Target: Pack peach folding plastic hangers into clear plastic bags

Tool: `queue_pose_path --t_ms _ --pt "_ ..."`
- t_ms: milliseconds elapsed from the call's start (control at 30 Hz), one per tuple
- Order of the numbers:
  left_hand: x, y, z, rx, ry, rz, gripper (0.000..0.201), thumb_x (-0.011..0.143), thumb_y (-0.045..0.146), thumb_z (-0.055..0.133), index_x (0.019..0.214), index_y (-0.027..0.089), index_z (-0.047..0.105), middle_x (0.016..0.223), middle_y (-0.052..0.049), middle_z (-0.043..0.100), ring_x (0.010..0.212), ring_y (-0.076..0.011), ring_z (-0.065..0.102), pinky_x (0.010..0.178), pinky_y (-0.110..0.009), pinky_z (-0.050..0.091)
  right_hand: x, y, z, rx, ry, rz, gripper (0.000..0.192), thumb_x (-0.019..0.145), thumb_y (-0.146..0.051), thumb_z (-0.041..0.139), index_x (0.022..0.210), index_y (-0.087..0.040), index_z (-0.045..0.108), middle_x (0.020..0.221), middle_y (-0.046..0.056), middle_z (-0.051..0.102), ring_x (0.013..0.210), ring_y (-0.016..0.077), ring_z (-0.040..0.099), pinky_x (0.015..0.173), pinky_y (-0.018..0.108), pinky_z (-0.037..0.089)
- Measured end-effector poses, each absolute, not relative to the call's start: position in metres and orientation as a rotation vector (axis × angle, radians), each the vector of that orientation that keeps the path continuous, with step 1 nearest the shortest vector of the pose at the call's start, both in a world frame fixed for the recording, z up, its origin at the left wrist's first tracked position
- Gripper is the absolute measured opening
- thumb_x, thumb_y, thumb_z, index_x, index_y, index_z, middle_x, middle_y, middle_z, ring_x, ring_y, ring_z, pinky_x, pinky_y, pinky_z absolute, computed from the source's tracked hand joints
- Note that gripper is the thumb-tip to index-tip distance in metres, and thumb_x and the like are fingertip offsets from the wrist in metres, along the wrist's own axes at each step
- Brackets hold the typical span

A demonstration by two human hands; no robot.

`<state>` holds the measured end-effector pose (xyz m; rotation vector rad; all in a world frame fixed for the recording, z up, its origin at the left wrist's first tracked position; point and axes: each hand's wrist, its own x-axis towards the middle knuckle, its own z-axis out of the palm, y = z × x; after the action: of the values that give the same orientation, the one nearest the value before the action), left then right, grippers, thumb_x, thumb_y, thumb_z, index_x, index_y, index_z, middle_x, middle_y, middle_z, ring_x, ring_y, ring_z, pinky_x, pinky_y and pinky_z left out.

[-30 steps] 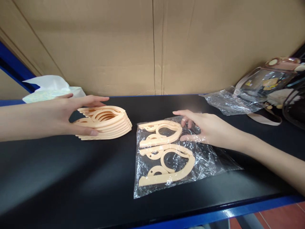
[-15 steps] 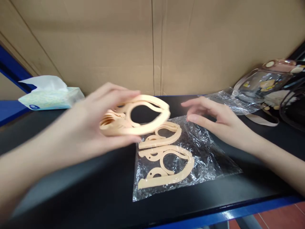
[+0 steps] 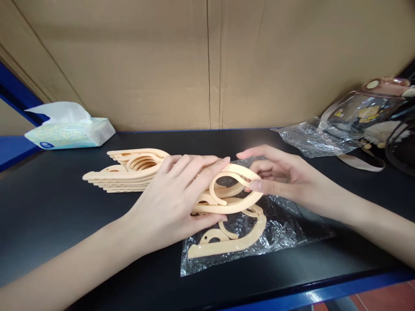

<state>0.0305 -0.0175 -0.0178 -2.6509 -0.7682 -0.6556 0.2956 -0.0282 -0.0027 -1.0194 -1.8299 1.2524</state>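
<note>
- Lying nearest on black table [image 3: 48, 229]: 1 clear bag [image 3: 285, 229] w/ 1 bagged hanger [image 3: 240, 245] plain to see + pcs of prob. a 2nd; layers beneath, can't tell.
- Above bag: 1 held hanger [image 3: 233, 209], peach, folded, outside film; touching bag or not, can't tell.
- L hand [image 3: 171, 194] pinches its body, fingers on top, thumb below; R hand [image 3: 285, 172] pinches its curved tip, index extended.
- Progress, prob. part-way: done = hangers under film; left = held one not set down, stack outside film.
- Beyond L hand: 1 stack [image 3: 139, 175], approx. 6 hangers, exact no. unclear.
- Far back: 1 tissue pack [image 3: 74, 133] at L; 1 loose plastic bag [image 3: 304, 136], 1 see-through bottle [image 3: 352, 119] at R; cardboard [image 3: 155, 65] behind.
</note>
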Motion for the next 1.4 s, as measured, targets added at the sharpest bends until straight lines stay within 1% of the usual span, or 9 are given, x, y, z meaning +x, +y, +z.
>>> queue_pose_path --t_ms 300,400,500,667,833,967,1067,1200,1400 --pt "0.021 -0.008 -0.016 -2.608 -0.862 -0.679 0.069 0.100 0.056 0.065 0.149 0.012 0.046 0.137 -0.015 0.066 0.115 -0.0320 0.062 0.097 -0.044 0.041 0.305 -0.019 0.000 -1.081 -1.804 1.177 0.044 0.089 -0.038 0.079 0.127 -0.026 0.062 0.086 0.000 0.078 0.084 0.0219 0.077 0.082 0.039 0.062" --pt "0.021 -0.008 -0.016 -2.615 -0.884 -0.685 0.067 0.098 0.052 0.069 0.149 0.016 0.046 0.137 -0.013 0.066 0.115 -0.0316 0.062 0.096 -0.044 0.042 0.306 -0.019 -0.002 -1.061 -1.991 0.852 0.051 0.090 -0.043 0.077 0.135 -0.027 0.058 0.109 0.006 0.078 0.100 0.0257 0.076 0.090 0.043 0.062" --pt "0.025 -0.013 -0.017 -2.622 -0.874 -0.729 0.063 0.101 0.054 0.064 0.149 0.017 0.046 0.135 -0.014 0.066 0.113 -0.0308 0.063 0.094 -0.044 0.044 0.302 -0.025 -0.006 -0.961 -2.273 0.401 0.076 0.084 -0.051 0.083 0.150 -0.031 0.051 0.146 0.011 0.064 0.130 0.0344 0.063 0.106 0.052 0.055" --pt "0.034 -0.023 -0.020 -2.649 -0.842 -0.807 0.066 0.103 0.060 0.058 0.150 0.015 0.045 0.134 -0.015 0.065 0.114 -0.0299 0.064 0.096 -0.044 0.047 0.295 -0.034 -0.007 -0.903 -2.478 0.062 0.071 0.093 -0.047 0.074 0.155 -0.031 0.046 0.145 0.012 0.065 0.130 0.0370 0.061 0.106 0.057 0.053" --pt "0.021 -0.030 -0.016 -2.918 -1.094 -0.640 0.110 0.091 0.073 0.067 0.170 0.026 0.009 0.172 -0.013 0.034 0.154 -0.0344 0.041 0.116 -0.047 0.049 0.323 -0.024 0.010 -1.031 -2.463 0.140 0.083 0.090 -0.051 0.074 0.161 -0.033 0.035 0.146 0.010 0.062 0.128 0.0356 0.062 0.108 0.055 0.051" --pt "0.004 -0.032 -0.006 -3.044 -1.016 -0.268 0.125 0.083 0.065 0.080 0.172 0.030 0.000 0.175 -0.011 0.024 0.157 -0.0373 0.035 0.115 -0.049 0.052 0.378 -0.006 0.029 -1.291 -2.395 0.289 0.094 0.086 -0.051 0.073 0.166 -0.031 0.027 0.137 0.013 0.066 0.120 0.0318 0.067 0.098 0.046 0.054" --pt "-0.003 -0.029 -0.004 -3.062 -0.946 -0.094 0.119 0.084 0.058 0.080 0.172 0.025 0.008 0.173 -0.012 0.029 0.151 -0.0384 0.043 0.110 -0.047 0.058 0.412 0.002 0.041 -1.533 -2.407 0.382 0.099 0.079 -0.061 0.075 0.164 -0.031 0.034 0.133 0.014 0.071 0.106 0.0302 0.073 0.082 0.044 0.055" --pt "-0.003 -0.025 -0.007 -3.129 -1.016 0.048 0.104 0.096 0.059 0.066 0.172 0.023 0.005 0.175 -0.008 0.018 0.158 -0.0365 0.029 0.120 -0.049 0.046 0.422 0.001 0.047 -1.684 -2.448 0.367 0.109 0.072 -0.062 0.075 0.165 -0.024 0.034 0.128 0.016 0.074 0.102 0.0326 0.074 0.082 0.047 0.056" --pt "0.004 -0.024 -0.007 -3.220 -1.372 0.147 0.096 0.098 0.063 0.061 0.171 0.032 0.007 0.177 0.004 0.005 0.164 -0.0301 0.011 0.132 -0.047 0.023 0.397 -0.008 0.038 -1.590 -2.597 0.526 0.111 0.073 -0.037 0.075 0.169 -0.027 0.021 0.155 0.014 0.056 0.137 0.0363 0.060 0.104 0.039 0.057"
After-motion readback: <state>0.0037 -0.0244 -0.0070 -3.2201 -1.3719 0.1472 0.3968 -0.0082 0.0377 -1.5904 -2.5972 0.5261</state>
